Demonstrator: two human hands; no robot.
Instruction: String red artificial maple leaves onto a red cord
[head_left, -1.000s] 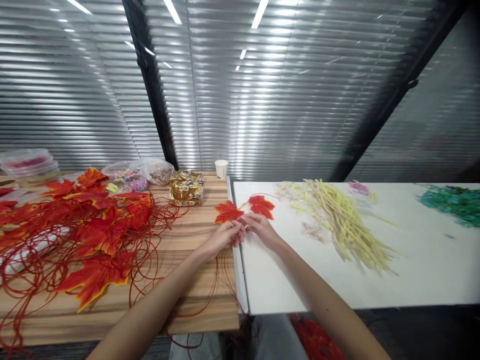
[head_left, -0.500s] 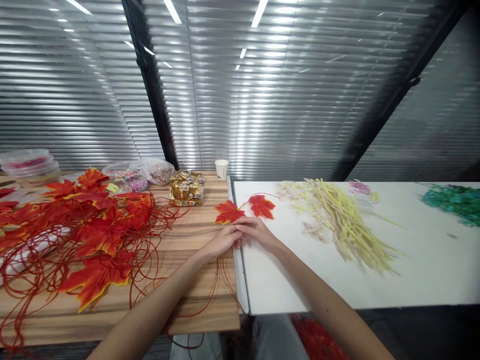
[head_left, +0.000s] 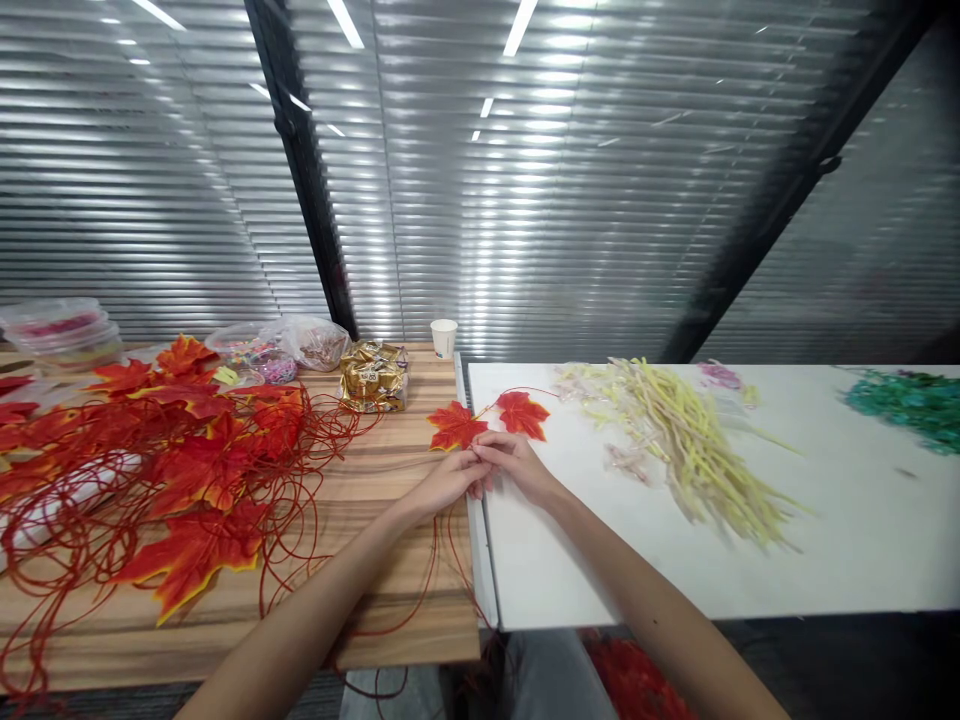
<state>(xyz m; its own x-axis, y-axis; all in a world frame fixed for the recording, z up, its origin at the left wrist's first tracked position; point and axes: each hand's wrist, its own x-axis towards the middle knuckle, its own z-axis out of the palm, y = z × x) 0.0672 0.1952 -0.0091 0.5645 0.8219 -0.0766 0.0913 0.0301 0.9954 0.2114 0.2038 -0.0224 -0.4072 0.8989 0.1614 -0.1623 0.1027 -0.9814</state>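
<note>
My left hand (head_left: pixel 448 480) and my right hand (head_left: pixel 521 468) meet over the seam between the two tables, fingertips pinched together. They are closed on a thin red cord (head_left: pixel 433 560), whose strands hang below the fingers toward the table's front edge; the exact bit between the fingertips is hidden. Just beyond the fingers lie two red artificial maple leaves: the left leaf (head_left: pixel 454 426) over the wood table's edge, the right leaf (head_left: pixel 523 413) on the white table. A red cord runs behind the right leaf.
To the left sprawls a heap of red maple leaves (head_left: pixel 202 465) with tangled cords. Gold packets (head_left: pixel 373 377), a paper cup (head_left: pixel 444 339), bagged beads (head_left: pixel 274 368) and plastic tubs (head_left: pixel 64 335) stand behind. Yellow strips (head_left: pixel 697 450) and green sequin-like pieces (head_left: pixel 911 405) lie on the white table (head_left: pixel 570 560).
Both hands stay in nearly the same place, with only a slight shift of the fingers. The cord strand below them has moved a little.
</note>
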